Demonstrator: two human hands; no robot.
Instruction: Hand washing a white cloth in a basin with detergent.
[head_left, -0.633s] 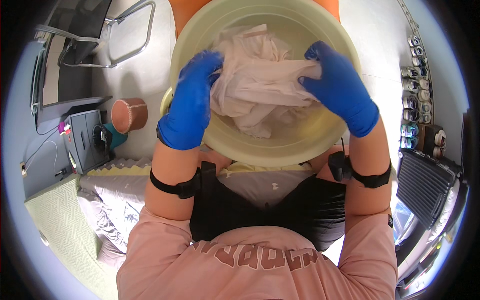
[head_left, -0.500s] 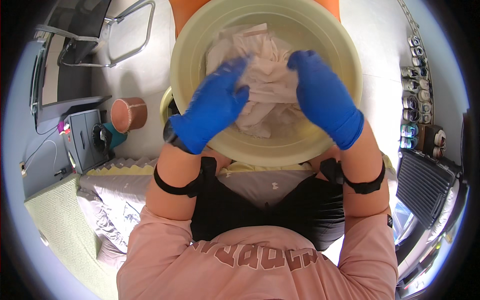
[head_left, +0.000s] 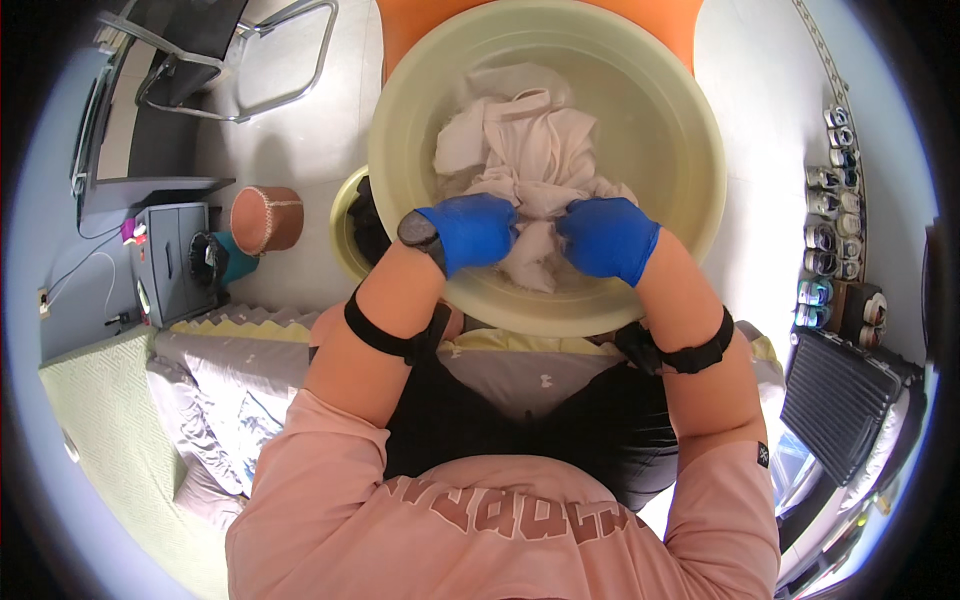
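A wet, pale pink garment (head_left: 545, 140) lies bunched in the water of a large pale yellow-green basin (head_left: 700, 150). My left hand (head_left: 472, 232), in a blue rubber glove, is closed on the near part of the cloth. Facing it a short way to the right, my right hand (head_left: 605, 236) in a matching glove also grips the fabric, knuckles turned toward the left hand. Folds stretch between the two fists, and a loose end hangs into the water below them. My fingertips are mostly hidden under the gloves' backs.
An orange stand or stool (head_left: 410, 25) shows beneath the basin. Left of it sits a smaller basin (head_left: 347, 225) with dark cloth inside. Farther left are a brown round bin (head_left: 266, 220) and a metal-framed chair (head_left: 320, 50). Shoes (head_left: 822, 205) line the right wall near a black suitcase (head_left: 840, 395).
Both hands have come down toward me and closer together, going from loosely curled above the cloth to closed on its near part. The basin appears slightly farther right in view.
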